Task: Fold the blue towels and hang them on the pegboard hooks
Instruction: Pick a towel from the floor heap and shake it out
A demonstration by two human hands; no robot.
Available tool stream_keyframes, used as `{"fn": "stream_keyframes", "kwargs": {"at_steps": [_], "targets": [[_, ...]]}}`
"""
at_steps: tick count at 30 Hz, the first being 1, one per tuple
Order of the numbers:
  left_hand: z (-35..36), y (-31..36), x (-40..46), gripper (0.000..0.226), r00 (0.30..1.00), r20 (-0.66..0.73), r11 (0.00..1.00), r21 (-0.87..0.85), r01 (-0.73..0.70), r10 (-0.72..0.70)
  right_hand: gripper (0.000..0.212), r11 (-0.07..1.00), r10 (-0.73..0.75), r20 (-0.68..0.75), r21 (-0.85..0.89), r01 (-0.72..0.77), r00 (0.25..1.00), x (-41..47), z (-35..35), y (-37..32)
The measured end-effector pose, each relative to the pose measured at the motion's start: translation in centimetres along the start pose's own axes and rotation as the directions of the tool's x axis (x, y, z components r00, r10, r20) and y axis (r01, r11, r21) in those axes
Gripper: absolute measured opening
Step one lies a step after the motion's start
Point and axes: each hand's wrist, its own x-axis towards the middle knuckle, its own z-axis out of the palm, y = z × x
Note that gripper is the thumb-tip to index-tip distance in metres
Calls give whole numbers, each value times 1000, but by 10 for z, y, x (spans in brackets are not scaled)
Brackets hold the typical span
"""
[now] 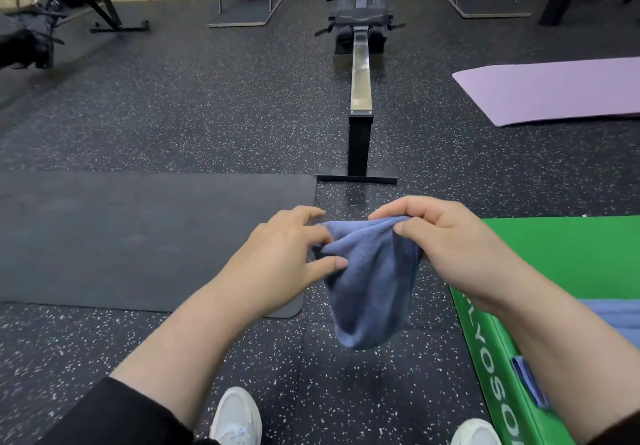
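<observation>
- A blue towel (pixel 367 285) hangs in the air between the two hands, above the speckled dark floor (pixel 194 105), its bunched lower end drooping toward the near side.
- The right hand (pixel 446 244) grips the towel's upper right edge, with the fingers curled over the top of the cloth and the thumb pressing in from the near side.
- The left hand (pixel 287 257) pinches the towel's left edge between its thumb and curled fingers.
- A green padded box (pixel 568 261) stands at the near right, just beside the right forearm. More blue cloth (pixel 620 320) lies on its top, partly hidden behind the arm.
- A dark grey mat (pixel 145 237) lies flat on the floor at the left, under the left forearm.
- A rowing machine (pixel 360 98) stretches away from the centre toward the far wall.
- A purple mat (pixel 554 91) lies on the floor at the far right.
- Two white shoes (pixel 235 417) show at the near edge.
</observation>
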Motion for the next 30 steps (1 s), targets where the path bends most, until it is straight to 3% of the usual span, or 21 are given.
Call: {"fn": "stream_keyframes", "kwargs": {"at_steps": [6, 10, 13, 20, 30], "targets": [[-3, -5, -7, 48, 998, 57, 994, 105, 32, -38, 38, 1000, 9, 33, -6, -9, 999, 1, 0, 4], [-8, -6, -7, 46, 998, 19, 985, 160, 59, -63, 35, 998, 8, 43, -61, -6, 999, 3, -3, 4], [-9, -7, -6, 45, 995, -69, 978, 194, 79, -67, 32, 988, 11, 43, -151, -4, 999, 4, -6, 6], [-11, -4, -4, 39, 952, -300, 992, 88, 93, -62, 25, 910, -6, 51, -413, 27, 999, 9, -8, 16], [-12, -3, -4, 44, 896, -444, 998, 47, 46, -21, 16, 902, -103, -88, -428, 55, 991, 12, -8, 20]]}}
